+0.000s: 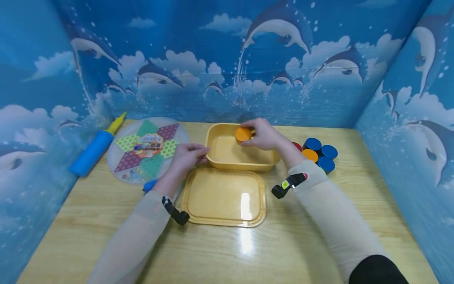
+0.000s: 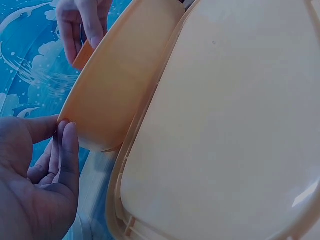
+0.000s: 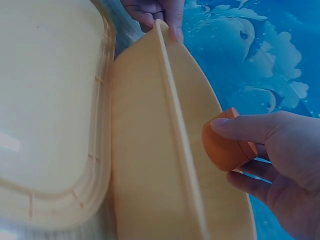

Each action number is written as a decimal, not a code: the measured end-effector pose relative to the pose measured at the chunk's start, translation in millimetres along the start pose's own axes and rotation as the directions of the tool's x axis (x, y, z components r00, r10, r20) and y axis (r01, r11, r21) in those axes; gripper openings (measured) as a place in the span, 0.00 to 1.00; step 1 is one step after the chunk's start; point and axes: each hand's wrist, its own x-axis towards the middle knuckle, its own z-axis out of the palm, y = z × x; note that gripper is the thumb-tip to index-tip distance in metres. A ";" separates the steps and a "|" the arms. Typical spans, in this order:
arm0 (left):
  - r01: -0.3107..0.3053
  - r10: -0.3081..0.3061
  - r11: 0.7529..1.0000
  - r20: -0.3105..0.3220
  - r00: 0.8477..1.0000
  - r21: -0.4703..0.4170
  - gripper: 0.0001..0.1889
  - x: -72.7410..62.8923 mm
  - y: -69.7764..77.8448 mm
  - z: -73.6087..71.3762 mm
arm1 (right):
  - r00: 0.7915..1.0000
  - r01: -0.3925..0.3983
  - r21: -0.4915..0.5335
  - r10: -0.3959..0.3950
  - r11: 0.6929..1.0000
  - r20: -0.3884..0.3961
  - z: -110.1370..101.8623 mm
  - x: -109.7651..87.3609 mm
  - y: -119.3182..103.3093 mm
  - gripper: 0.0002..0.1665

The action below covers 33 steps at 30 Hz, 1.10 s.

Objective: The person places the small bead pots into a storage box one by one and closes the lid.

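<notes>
Center of frame: left hand [image 1: 189,158] pinches the near-left corner of a yellow tub [image 1: 241,165], thumb and fingers either side of the rim, probably to keep the light-looking wall from sliding. Right hand [image 1: 262,135] grips an orange cylinder [image 1: 242,135] by its sides, thumb against fingers, over the tub's interior toward the far wall; whether it touches the base, cannot tell. The side grip leaves the round face uncovered, which would make letting go easy. Yellow lid [image 1: 220,197] lies flat on the tabletop [image 1: 227,256] just below the tub in frame, apparently off so the tub's mouth is free. Right of center, blue cylinders [image 1: 329,151] cluster about another orange one [image 1: 310,155], with a red one [image 1: 297,146] partly behind the forearm; seemingly grouped within the right hand's reach. Left side: a patterned round case [image 1: 122,173] and a blue-and-yellow pump [image 1: 93,152], both beyond the working area, likely out of the way.
</notes>
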 end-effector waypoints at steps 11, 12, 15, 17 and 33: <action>0.028 -0.028 0.999 -0.010 1.000 -0.017 0.15 -0.1 1.9 0.8 | 0.999 0.016 -0.031 -0.015 0.999 0.030 31.3 33.3 -2.5 0.39; 0.033 -0.033 0.999 -0.012 0.999 -0.016 0.15 -0.3 2.1 1.0 | 0.999 0.017 -0.038 -0.016 0.999 0.030 34.1 36.0 -2.9 0.39; 0.038 -0.038 0.999 -0.009 0.999 -0.013 0.15 -0.1 1.5 1.5 | 1.000 0.018 -0.059 -0.017 0.998 0.027 42.4 43.4 -2.6 0.38; 0.032 -0.033 0.999 -0.005 0.999 -0.019 0.16 0.6 0.0 1.1 | 0.999 0.024 -0.069 -0.022 0.997 0.024 48.0 48.1 -2.9 0.38; 0.017 -0.018 1.000 -0.006 1.000 -0.015 0.16 0.1 -2.5 1.7 | 1.000 -0.003 0.059 0.004 0.998 -0.005 62.7 48.9 -5.8 0.37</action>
